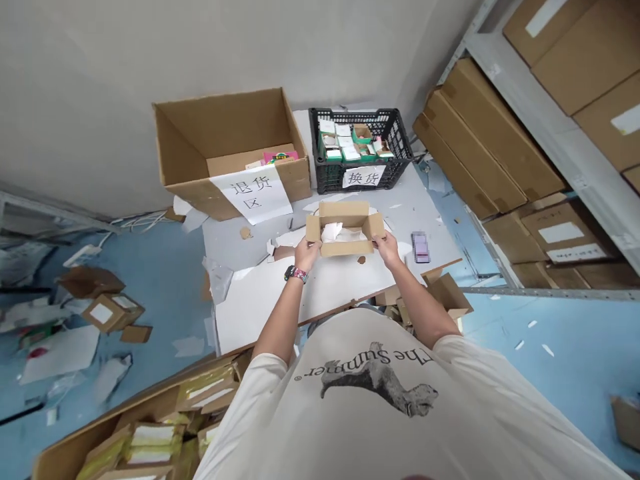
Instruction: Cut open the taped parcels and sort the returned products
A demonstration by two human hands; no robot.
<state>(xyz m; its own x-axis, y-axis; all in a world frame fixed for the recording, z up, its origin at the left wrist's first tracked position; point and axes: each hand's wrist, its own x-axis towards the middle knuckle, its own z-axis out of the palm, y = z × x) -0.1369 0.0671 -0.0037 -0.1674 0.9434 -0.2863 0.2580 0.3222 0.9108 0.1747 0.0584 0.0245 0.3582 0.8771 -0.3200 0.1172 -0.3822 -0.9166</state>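
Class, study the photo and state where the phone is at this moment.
In the head view, the phone lies near the right edge of the white table, just right of the right hand, which grips the small open cardboard box.

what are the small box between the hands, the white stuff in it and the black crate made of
Small box: most likely cardboard, matt brown, with thin folded-out flaps.
White stuff: probably paper, as it looks creased with angular edges; the finish is too small to judge.
Black crate: apparently moulded plastic, going by its lattice walls; slight sheen perhaps.
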